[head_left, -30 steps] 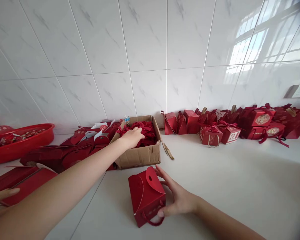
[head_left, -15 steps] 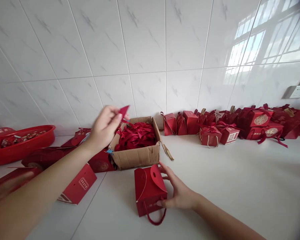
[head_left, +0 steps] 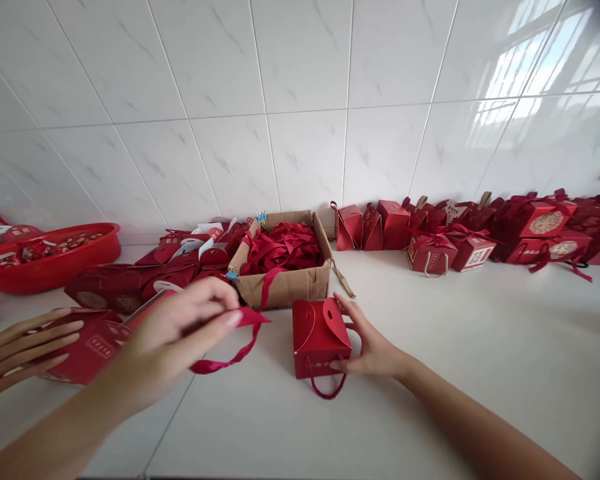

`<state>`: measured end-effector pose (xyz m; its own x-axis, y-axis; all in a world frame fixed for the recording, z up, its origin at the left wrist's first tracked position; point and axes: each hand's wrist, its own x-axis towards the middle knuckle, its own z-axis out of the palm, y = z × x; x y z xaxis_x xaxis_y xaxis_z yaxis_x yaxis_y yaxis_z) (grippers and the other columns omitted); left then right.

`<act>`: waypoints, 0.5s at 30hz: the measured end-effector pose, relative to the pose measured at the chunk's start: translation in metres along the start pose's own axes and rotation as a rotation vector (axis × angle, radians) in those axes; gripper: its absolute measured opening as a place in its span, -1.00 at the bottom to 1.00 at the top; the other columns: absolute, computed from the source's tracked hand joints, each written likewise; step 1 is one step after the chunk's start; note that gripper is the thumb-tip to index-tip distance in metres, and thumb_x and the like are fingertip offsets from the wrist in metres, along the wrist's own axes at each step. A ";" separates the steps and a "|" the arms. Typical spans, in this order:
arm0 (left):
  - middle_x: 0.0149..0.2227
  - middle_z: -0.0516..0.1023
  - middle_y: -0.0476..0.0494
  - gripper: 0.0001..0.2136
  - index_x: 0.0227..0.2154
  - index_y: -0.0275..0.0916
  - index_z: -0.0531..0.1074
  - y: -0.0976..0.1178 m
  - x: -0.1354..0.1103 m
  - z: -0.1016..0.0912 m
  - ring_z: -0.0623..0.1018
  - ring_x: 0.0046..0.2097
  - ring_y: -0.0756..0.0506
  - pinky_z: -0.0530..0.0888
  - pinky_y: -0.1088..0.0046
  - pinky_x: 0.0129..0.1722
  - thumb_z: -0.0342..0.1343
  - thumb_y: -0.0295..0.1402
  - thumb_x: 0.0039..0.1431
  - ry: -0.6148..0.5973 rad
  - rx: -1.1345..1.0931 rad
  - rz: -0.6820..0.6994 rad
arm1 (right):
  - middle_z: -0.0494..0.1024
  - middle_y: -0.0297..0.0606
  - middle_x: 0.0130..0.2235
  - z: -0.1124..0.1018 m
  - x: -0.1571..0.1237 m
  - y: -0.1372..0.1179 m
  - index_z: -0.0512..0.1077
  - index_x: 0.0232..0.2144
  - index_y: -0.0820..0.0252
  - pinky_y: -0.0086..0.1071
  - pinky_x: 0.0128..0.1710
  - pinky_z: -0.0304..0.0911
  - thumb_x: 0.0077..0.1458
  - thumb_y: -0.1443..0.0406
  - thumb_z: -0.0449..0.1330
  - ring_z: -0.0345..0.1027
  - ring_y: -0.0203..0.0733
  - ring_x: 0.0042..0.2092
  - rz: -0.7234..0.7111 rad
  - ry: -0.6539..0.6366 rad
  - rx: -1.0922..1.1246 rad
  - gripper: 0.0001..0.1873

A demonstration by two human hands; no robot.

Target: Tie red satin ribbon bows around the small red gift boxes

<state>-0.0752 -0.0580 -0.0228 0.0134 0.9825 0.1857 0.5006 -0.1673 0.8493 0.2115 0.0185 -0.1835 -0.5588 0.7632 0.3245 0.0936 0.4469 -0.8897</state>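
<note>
My left hand (head_left: pixel 180 327) pinches the end of a red ribbon (head_left: pixel 233 350) that loops down to the white counter and trails back toward the cardboard box (head_left: pixel 287 287) full of red ribbons. A small red gift box (head_left: pixel 320 337) with a cord handle stands upright in front of the cardboard box. Steadying it from the right is my right hand (head_left: pixel 373 343), fingers curled against its side and front.
Another person's hand (head_left: pixel 20 347) lies over a flat red box (head_left: pixel 93 343) at the left edge. Unfolded red boxes (head_left: pixel 145 277) are piled left of the cardboard box, beside a red basin (head_left: pixel 55 267). Finished gift boxes (head_left: pixel 470 233) line the tiled wall at the right.
My left hand reached into the cardboard box, lifted out a ribbon and brought it down toward me. My right hand stays on the gift box. The view tilted down slightly.
</note>
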 end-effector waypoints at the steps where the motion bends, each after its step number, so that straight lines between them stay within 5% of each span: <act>1: -0.63 0.24 0.12 -0.80 -0.44 -0.18 0.32 -0.002 0.006 0.016 0.16 -0.59 0.08 0.10 0.59 -0.62 0.16 -0.18 0.00 -0.167 0.015 -0.061 | -0.01 -0.12 0.23 -0.001 0.000 0.001 -0.37 0.30 -0.14 0.00 0.20 0.00 -0.18 0.23 0.40 -0.09 0.02 0.28 0.008 -0.007 0.000 0.24; 3: -0.63 0.20 0.13 -0.75 -0.46 -0.19 0.26 -0.010 0.017 0.044 0.08 -0.63 0.09 0.01 0.58 -0.66 0.07 -0.11 0.08 -0.326 -0.014 -0.162 | -0.06 -0.11 0.25 -0.003 -0.001 0.001 -0.39 0.30 -0.15 0.02 0.21 -0.03 -0.22 0.16 0.42 -0.13 0.04 0.29 0.009 -0.033 0.003 0.28; 6: -0.65 0.17 0.15 -0.74 -0.44 -0.19 0.25 -0.021 0.030 0.067 0.05 -0.64 0.09 -0.02 0.56 -0.65 0.03 -0.09 0.11 -0.364 -0.008 -0.203 | -0.15 -0.13 0.30 -0.007 -0.002 -0.005 -0.33 0.30 -0.14 0.05 0.23 -0.09 -0.15 0.01 0.35 -0.20 0.06 0.31 -0.034 -0.028 0.015 0.17; 11: -0.67 0.30 0.11 -0.76 -0.43 -0.16 0.20 -0.013 0.043 0.066 0.19 -0.63 0.03 0.10 0.53 -0.62 -0.10 -0.10 0.20 -0.390 0.132 -0.073 | -0.06 -0.17 0.27 -0.019 0.006 -0.053 0.04 0.18 -0.07 0.01 0.22 -0.02 0.25 0.14 -0.03 -0.16 -0.04 0.30 -0.091 0.134 -0.195 -0.53; 15: -0.67 0.35 0.06 -0.78 -0.51 -0.15 0.21 0.011 0.052 0.057 0.26 -0.64 -0.01 0.06 0.48 -0.64 -0.08 -0.16 0.17 -0.395 0.400 0.053 | 0.17 -0.16 0.17 -0.027 0.027 -0.096 0.35 -0.15 0.03 0.02 0.06 0.20 0.09 0.26 0.16 -0.07 0.09 0.25 -0.098 -0.118 -0.597 -0.77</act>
<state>-0.0196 -0.0041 -0.0325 0.3324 0.9422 -0.0415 0.7786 -0.2493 0.5758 0.2093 0.0087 -0.0805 -0.6721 0.6639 0.3277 0.4634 0.7224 -0.5131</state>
